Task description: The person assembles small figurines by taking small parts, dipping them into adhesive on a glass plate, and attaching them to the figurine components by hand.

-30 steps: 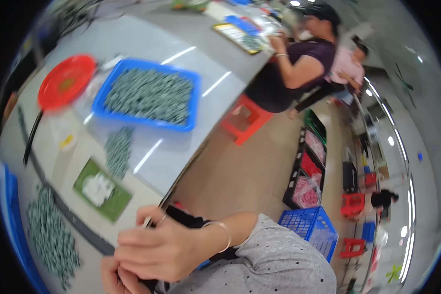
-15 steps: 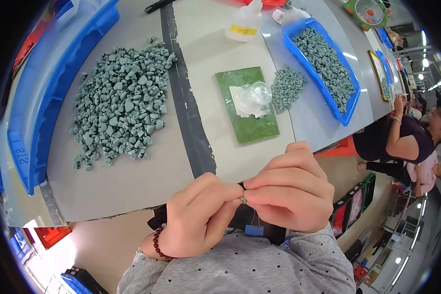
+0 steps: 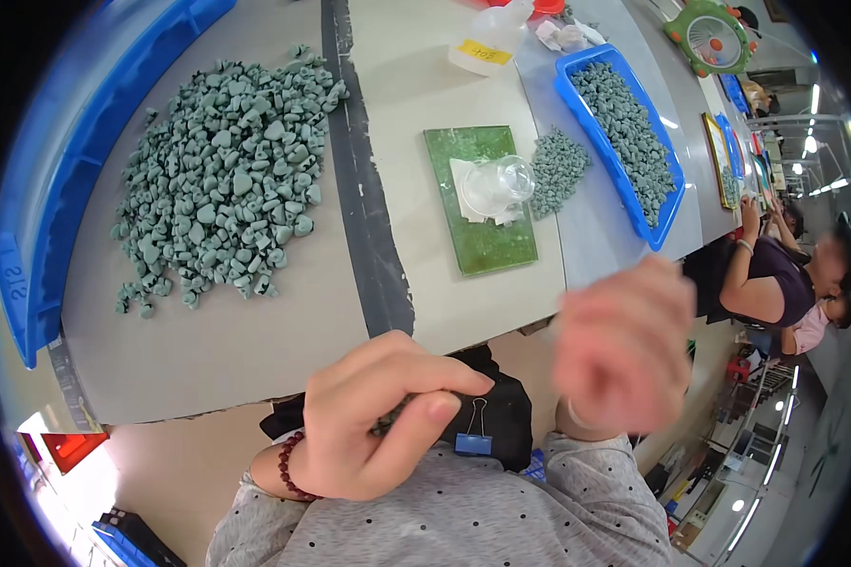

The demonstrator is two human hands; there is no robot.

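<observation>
My left hand (image 3: 373, 416) is held in front of my body with its fingers curled. Small grey-green pieces (image 3: 390, 417) show between its fingers and palm. Smeared by motion, my right hand (image 3: 624, 350) is apart from it, off the table's near edge at the right; what its fingers hold cannot be made out. A large pile of grey-green stone-like pieces (image 3: 227, 184) lies on the left of the table. On a green board (image 3: 492, 250) sits a small clear cup (image 3: 496, 186) on white paper. Beside the board is a heap of smaller grey-green pieces (image 3: 559, 170).
A blue tray (image 3: 654, 238) full of small pieces lies at the right. A long blue bin (image 3: 76, 175) runs along the left edge. Farther back stand a translucent bottle (image 3: 487, 47) with a yellow label and a green fan (image 3: 712, 40). Another person (image 3: 775, 274) sits at the far right.
My hands were together, pinching a tiny piece between them. Now they are apart: the right hand has swung right, and the left has stayed curled near its place.
</observation>
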